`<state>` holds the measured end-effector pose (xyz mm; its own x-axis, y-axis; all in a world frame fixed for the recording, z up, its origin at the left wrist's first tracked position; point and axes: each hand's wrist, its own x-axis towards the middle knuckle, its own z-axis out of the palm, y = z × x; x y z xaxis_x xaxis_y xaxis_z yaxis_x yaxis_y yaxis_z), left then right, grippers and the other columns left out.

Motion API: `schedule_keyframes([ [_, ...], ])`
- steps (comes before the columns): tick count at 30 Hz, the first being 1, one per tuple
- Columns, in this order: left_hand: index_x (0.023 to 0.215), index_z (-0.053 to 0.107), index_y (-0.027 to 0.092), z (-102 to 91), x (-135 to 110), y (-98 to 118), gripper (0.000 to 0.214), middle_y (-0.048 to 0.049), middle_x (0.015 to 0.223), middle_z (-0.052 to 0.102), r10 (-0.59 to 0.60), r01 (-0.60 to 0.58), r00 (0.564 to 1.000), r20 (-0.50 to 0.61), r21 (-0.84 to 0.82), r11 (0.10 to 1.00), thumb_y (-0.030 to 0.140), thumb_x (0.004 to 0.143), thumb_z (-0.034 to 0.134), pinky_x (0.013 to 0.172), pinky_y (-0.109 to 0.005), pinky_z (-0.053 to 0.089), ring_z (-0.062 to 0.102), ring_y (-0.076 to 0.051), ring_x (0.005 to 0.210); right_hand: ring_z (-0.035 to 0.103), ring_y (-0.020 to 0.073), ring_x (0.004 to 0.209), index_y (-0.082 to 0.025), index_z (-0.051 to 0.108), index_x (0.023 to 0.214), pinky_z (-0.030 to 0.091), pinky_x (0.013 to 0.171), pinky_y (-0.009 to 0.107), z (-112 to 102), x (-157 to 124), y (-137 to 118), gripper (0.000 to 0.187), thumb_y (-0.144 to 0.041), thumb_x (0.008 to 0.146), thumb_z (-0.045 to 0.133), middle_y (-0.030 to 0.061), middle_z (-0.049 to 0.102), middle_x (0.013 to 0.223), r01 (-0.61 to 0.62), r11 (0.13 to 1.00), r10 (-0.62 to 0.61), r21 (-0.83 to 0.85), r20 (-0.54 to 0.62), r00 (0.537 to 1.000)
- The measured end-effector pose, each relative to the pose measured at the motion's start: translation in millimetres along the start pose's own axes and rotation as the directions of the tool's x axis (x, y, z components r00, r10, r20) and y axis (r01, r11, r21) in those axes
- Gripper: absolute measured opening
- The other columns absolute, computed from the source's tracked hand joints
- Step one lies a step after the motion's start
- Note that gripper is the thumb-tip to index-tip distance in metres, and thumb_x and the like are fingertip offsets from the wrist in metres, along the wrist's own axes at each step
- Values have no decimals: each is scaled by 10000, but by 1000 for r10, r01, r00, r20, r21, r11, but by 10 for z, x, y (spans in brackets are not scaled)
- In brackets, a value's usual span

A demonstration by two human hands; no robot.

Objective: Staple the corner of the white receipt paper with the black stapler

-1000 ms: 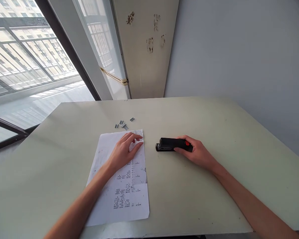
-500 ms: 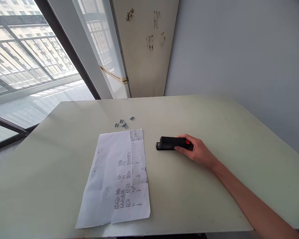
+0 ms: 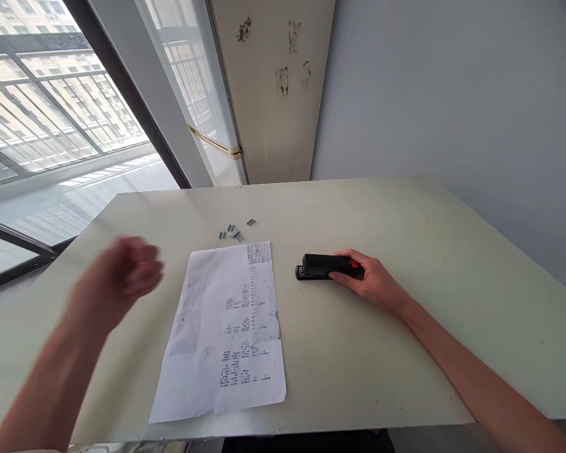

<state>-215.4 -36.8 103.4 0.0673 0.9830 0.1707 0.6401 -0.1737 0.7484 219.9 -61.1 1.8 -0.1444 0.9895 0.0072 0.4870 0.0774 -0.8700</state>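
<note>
A black stapler (image 3: 319, 262) with a red part near its rear lies on the table, its head pointing left. My right hand (image 3: 376, 280) grips its rear end, thumb on the near side and fingers on the far side. My left hand (image 3: 129, 267), blurred by motion, is curled into a fist above the table, left of the paper; I see nothing in it. Between the hands lie printed paper sheets (image 3: 193, 371), with creases and a few smudges. Several small strips of staples (image 3: 234, 234) are scattered just beyond the paper's far edge.
The pale table (image 3: 358, 365) reaches to a grey wall (image 3: 453, 88) on the right. A refrigerator (image 3: 273, 126) with a light handle stands behind the far edge. Glass windows (image 3: 51, 126) with dark frames are at the left.
My left hand has come into view from the lower left and is raised over the table. My right hand stays on the stapler. The view has shifted slightly.
</note>
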Motion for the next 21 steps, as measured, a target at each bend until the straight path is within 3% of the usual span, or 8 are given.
schedule_keyframes([
  [2, 810, 630, 216, 221, 83, 12, 512, 34, 627, 498, 30, -27, 992, 122, -20, 999, 698, 962, 547, 491, -234, 362, 428, -93, 528, 654, 236, 863, -296, 704, 1193, 553, 760, 357, -6, 1, 21, 440, -622, 898, 708, 28, 729, 969, -11, 1000, 10, 8, 20, 1000],
  [4, 835, 655, 208, 548, 202, -6, 424, 19, 680, 579, 76, -80, 980, 182, 16, 997, 615, 949, 626, 516, -248, 368, 452, -101, 560, 658, 235, 856, -304, 705, 1209, 554, 742, 354, -13, -4, 29, 453, -636, 901, 699, 28, 735, 973, -19, 1000, 18, 20, 51, 999],
  [8, 782, 602, 209, 1061, 342, -76, 377, 41, 618, 524, 166, -180, 980, 112, 129, 975, 509, 1009, 578, 549, -263, 344, 397, -103, 548, 659, 241, 881, -302, 721, 1172, 553, 788, 368, -15, -19, 14, 426, -632, 905, 697, 27, 735, 959, 12, 1000, -12, 1, 72, 997],
  [15, 866, 616, 220, 1178, 199, -47, 289, 27, 710, 600, 239, -257, 962, 132, 140, 956, 444, 1040, 562, 620, -282, 404, 480, -128, 615, 636, 215, 872, -320, 692, 1187, 536, 781, 343, 69, -40, -71, 346, -550, 929, 714, 15, 729, 1003, 40, 999, -40, 6, 35, 999],
  [18, 1064, 655, 237, 1266, 98, 63, 228, -20, 938, 671, 343, -374, 907, 244, 95, 922, 450, 1044, 574, 733, -310, 499, 608, -170, 812, 647, 215, 865, -314, 682, 1167, 536, 745, 335, 127, -50, -123, 314, -543, 951, 689, 17, 736, 1016, 38, 998, -42, 55, 61, 997],
  [21, 1208, 645, 254, 1404, -3, 144, 302, -56, 1121, 671, 436, -478, 832, 342, 43, 878, 488, 1016, 638, 871, -372, 545, 648, -218, 997, 655, 227, 900, -306, 680, 1156, 543, 747, 335, 189, -62, -168, 285, -518, 966, 671, 25, 733, 1022, 71, 995, -78, 70, 109, 991],
])
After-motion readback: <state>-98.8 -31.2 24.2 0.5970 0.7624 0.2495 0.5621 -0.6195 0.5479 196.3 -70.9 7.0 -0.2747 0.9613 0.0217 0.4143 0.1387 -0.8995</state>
